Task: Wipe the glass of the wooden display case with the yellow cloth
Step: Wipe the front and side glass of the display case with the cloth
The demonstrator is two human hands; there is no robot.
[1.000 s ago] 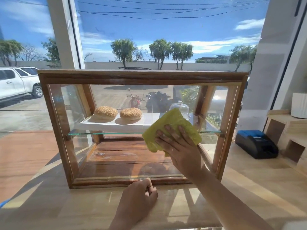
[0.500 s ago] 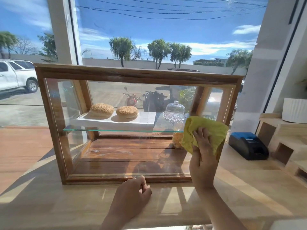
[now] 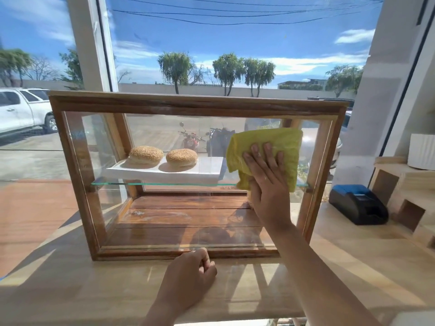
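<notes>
A pale wooden counter (image 3: pixel 353 267) carries everything here, sunlit and crossed by long shadows. The wooden display case (image 3: pixel 197 103) stands directly on it, its base frame flat against the wood. In front of the case, touching the lower frame rail, the left hand (image 3: pixel 188 276) rests on the counter with its fingers curled in. To the right of the case, near its right post but apart from it, sits a black and blue receipt printer (image 3: pixel 357 205). Farther right of the case stands a light wooden shelf unit (image 3: pixel 404 184).
</notes>
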